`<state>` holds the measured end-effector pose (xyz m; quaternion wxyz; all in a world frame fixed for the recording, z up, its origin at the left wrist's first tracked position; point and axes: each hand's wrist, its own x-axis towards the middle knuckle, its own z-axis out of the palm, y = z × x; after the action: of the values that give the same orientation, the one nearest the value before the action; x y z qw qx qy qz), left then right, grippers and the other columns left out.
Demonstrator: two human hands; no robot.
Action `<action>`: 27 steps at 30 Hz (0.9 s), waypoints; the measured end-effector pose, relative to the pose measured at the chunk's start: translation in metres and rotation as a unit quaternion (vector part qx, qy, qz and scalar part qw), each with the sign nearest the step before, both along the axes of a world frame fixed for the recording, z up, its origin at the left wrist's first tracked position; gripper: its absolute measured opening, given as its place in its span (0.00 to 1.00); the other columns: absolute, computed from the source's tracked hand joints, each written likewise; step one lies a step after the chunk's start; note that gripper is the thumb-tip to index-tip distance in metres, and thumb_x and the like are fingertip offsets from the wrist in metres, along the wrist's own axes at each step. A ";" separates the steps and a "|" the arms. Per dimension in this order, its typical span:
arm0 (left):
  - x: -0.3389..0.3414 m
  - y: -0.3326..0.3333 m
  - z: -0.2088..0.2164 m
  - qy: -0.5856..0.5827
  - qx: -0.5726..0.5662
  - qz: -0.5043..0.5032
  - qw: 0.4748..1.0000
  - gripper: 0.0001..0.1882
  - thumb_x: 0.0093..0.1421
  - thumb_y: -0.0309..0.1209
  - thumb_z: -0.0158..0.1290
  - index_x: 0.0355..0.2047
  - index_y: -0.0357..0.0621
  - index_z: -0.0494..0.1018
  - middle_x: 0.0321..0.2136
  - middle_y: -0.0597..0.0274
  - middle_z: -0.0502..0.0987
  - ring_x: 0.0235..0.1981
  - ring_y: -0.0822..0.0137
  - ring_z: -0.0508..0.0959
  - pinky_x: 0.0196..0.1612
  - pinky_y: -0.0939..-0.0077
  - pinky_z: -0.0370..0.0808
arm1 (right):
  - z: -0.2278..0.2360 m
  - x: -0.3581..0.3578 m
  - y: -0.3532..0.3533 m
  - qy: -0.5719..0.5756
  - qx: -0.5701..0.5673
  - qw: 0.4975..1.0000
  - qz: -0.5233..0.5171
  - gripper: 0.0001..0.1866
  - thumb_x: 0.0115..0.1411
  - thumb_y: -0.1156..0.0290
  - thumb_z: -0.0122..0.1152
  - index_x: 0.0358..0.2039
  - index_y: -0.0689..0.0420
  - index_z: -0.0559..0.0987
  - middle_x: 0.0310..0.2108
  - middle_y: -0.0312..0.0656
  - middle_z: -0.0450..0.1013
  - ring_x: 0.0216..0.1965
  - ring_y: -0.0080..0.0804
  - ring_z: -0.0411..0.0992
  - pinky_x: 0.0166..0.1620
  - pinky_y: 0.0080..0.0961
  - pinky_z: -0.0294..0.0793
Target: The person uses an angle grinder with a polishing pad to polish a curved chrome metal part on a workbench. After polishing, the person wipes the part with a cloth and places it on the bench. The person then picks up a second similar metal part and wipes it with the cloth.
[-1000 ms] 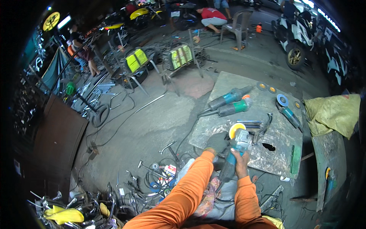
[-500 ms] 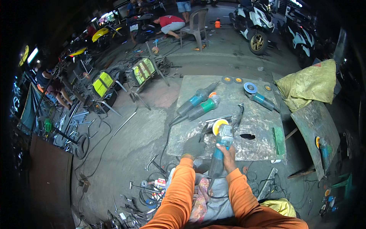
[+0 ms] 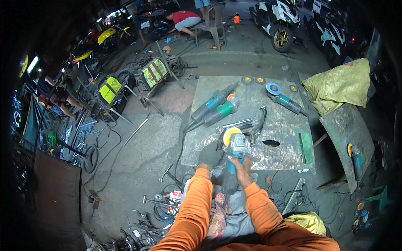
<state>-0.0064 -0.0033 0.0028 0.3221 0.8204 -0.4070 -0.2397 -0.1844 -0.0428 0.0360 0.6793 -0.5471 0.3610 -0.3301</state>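
Note:
In my bare right hand is a teal and grey angle grinder, gripped by its body. Its yellow disc faces away from me, close to a dark metal part. My left hand, in a dark grey glove, is closed at the near end of that part; the glove hides much of the grip. Under both lies a worn metal sheet. Beyond my hands rest a bright metal bar and a dark curved metal piece.
Farther back on the sheet lie a teal grinder, a green one and another teal one, with loose discs. A green block sits right. Tools and cables clutter the near left floor. A person crouches by a chair.
My right hand has brought the grinder left, nearer my gloved left hand. The view has shifted slightly. The crouching person in the background has raised their upper body.

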 end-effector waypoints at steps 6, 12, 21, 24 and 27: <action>0.001 0.000 -0.002 0.025 0.014 -0.009 1.000 0.20 0.58 0.41 0.56 0.47 0.42 0.76 0.44 0.41 0.81 0.48 0.41 0.80 0.51 0.49 0.75 | 0.002 0.003 0.006 -0.008 0.008 1.000 0.006 0.25 0.57 0.59 0.72 0.48 0.64 0.79 0.38 0.41 0.79 0.39 0.28 0.75 0.45 0.29 0.75; 0.005 -0.001 -0.012 -0.037 0.025 -0.017 0.999 0.21 0.58 0.42 0.56 0.48 0.42 0.76 0.44 0.39 0.81 0.48 0.39 0.80 0.51 0.47 0.75 | 0.002 0.001 0.003 -0.017 0.020 1.000 -0.003 0.24 0.57 0.60 0.72 0.47 0.64 0.79 0.39 0.40 0.79 0.39 0.28 0.75 0.45 0.28 0.74; 0.004 0.000 -0.011 -0.025 0.016 -0.011 1.000 0.20 0.58 0.41 0.56 0.47 0.43 0.76 0.43 0.40 0.81 0.46 0.39 0.80 0.50 0.46 0.75 | 0.005 0.000 0.004 -0.007 0.016 1.000 0.003 0.23 0.58 0.59 0.71 0.46 0.63 0.80 0.39 0.40 0.78 0.40 0.27 0.74 0.45 0.29 0.74; 0.003 0.000 -0.011 -0.039 0.028 -0.008 0.999 0.19 0.58 0.40 0.55 0.46 0.45 0.76 0.43 0.41 0.81 0.47 0.39 0.80 0.50 0.47 0.75 | 0.001 -0.001 -0.001 0.006 -0.008 1.000 -0.002 0.22 0.59 0.59 0.70 0.46 0.63 0.80 0.39 0.39 0.79 0.40 0.27 0.74 0.45 0.30 0.74; 0.002 0.000 -0.008 -0.025 -0.006 0.000 1.000 0.17 0.58 0.40 0.55 0.45 0.45 0.77 0.43 0.42 0.81 0.47 0.41 0.80 0.49 0.49 0.75 | -0.003 -0.002 -0.006 -0.019 0.015 0.999 -0.031 0.21 0.59 0.59 0.70 0.47 0.61 0.81 0.39 0.37 0.78 0.39 0.27 0.74 0.45 0.29 0.73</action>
<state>-0.0046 -0.0032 -0.0055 0.3167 0.8245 -0.4161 -0.2164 -0.1861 -0.0484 0.0328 0.6835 -0.5194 0.3695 -0.3557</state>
